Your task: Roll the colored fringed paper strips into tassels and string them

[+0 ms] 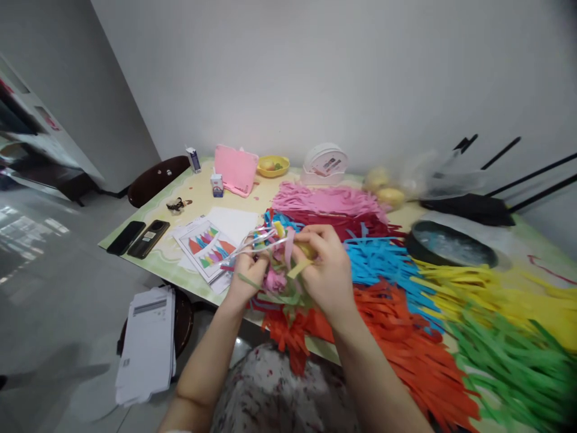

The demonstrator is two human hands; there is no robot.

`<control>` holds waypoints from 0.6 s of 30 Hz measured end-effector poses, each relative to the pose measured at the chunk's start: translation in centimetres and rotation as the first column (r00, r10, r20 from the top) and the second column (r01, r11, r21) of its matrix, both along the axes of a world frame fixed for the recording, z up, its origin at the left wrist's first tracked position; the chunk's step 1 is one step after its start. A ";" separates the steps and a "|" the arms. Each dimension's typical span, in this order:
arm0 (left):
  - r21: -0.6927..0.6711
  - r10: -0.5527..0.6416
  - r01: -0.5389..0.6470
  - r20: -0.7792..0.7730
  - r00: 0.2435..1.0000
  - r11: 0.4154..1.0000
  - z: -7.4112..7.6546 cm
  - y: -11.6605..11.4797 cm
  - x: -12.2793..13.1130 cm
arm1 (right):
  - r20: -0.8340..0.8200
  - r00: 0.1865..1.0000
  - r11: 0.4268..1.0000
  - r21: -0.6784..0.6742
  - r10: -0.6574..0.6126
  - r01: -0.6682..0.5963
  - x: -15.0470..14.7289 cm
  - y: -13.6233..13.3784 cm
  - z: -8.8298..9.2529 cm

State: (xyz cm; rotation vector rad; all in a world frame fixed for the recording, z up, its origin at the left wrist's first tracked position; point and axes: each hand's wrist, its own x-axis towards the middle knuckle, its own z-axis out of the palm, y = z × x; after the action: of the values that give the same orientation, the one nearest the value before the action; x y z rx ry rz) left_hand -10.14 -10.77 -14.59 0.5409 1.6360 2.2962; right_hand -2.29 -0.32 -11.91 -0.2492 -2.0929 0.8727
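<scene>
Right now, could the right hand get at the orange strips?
Probably yes: the right hand has the orange strips close beside its wrist, seemingly unblocked, though its fingers are busy with the bundle.

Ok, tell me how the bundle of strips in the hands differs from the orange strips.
Colour: the bundle mixes pink, green and yellow, while the orange strips are all one colour.
Pose: the bundle is held between the left hand and right hand; the orange strips lie loose on the table.
Size: the bundle is compact, the orange strips spread much wider.
Both have narrow strips.
</scene>
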 end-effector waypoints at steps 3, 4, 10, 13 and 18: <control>0.015 -0.003 0.003 0.007 1.000 1.000 -0.2 0.4 0.1 | 0.024 0.998 0.998 -0.047 0.053 -0.052 -1.1 -0.5 -0.6; 0.015 0.024 -0.025 0.044 0.999 1.000 -0.2 0.5 0.1 | 0.042 0.996 0.996 -0.039 0.081 -0.079 -1.3 -0.7 -0.8; -0.071 -0.025 0.030 0.074 0.997 0.997 0.6 0.3 -1.3 | 0.158 0.961 0.956 0.153 0.227 -0.251 0.0 0.8 0.7; -0.091 -0.164 0.162 -0.014 0.986 0.983 1.3 0.1 -1.4 | 0.097 0.967 0.965 0.094 0.235 -0.244 -0.3 2.2 2.5; -0.176 -0.501 0.499 0.040 0.865 0.848 2.3 -0.1 -1.5 | -0.069 0.792 0.723 -0.367 0.607 -0.586 -3.2 4.1 2.5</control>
State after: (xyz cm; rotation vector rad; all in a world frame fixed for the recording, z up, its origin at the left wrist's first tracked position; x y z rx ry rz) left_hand -11.67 -10.89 -12.32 0.8214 1.4673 1.7476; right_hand -5.49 3.75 -9.42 0.2408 -2.0644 1.6776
